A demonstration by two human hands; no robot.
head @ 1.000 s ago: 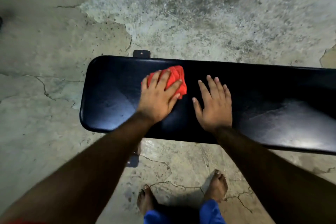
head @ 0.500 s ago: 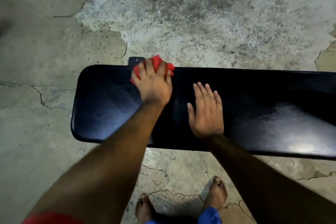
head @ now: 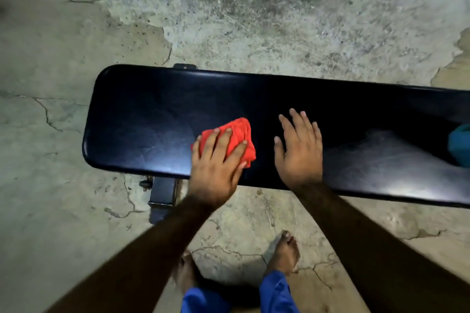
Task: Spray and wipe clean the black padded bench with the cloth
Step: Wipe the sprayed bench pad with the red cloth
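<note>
- Cracked, patchy grey concrete floor (head: 76, 40) all around, rough and pale beyond the far side, smoother and greenish to the left.
- Long black padded bench surface (head: 157, 114) across the middle, rounded left end in view, right end cut off by the frame edge, glossy with pale sheen near the front edge and on the right part.
- Crumpled red cloth (head: 237, 134) on the surface near the front edge, left of the bench's middle, partly covered.
- Left hand (head: 216, 162) palm-down on the red cloth, fingers (head: 223, 145) nearly straight and slightly spread, pressing it flat against the padding; thumb at the cloth's right edge.
- Right hand (head: 300, 152) just beside the cloth, flat on the bare padding, fingers straight and together, holding nothing.
- Dark metal frame foot (head: 161, 195) sticking out from under the front edge, left of the left forearm; small dark bracket (head: 185, 66) poking out at the far edge.
- Teal object (head: 460, 145) on the surface at the right frame edge, mostly cut off, cannot tell what.
- Two bare feet (head: 284, 254) on the floor below, with blue trouser cuffs (head: 276, 295) at the bottom edge.
</note>
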